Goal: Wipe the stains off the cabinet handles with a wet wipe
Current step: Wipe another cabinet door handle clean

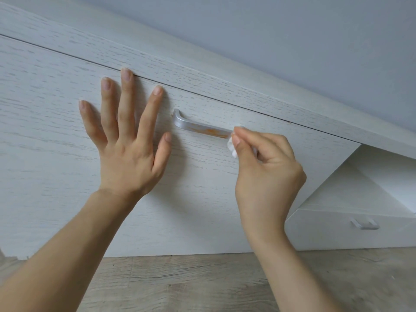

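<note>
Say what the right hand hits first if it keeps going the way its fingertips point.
Likely the silver metal handle: the right hand, pinching a white wet wipe, points along it toward the orange stain.

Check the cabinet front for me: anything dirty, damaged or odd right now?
Yes: an orange stain smears the silver handle, toward its right half. The right hand pinches the wet wipe at that end; the left hand lies flat on the drawer front. No damage visible.
</note>
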